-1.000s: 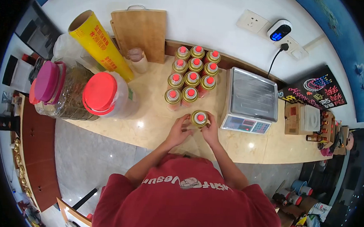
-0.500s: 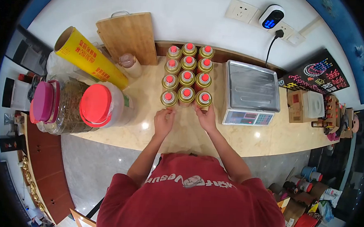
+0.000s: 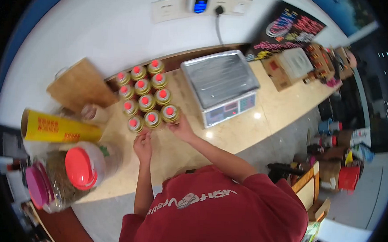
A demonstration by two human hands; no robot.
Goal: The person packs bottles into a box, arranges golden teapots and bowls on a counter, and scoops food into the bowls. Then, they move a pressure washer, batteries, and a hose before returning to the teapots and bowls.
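Twelve red-capped gas cans stand packed tight in rows on the bench, left of the scale. The right hand presses open fingers against the nearest-right can; the left hand hovers loosely curled, empty (squaring the block, seemingly).

Your cans stand packed in rows on the counter, back against the wall. The scale sits just to their right, the cutting board leans behind them to the left. Your right hand touches the front-right can; your left hand lies just before the front-left can. Two jars stand farther left, the roll behind them.
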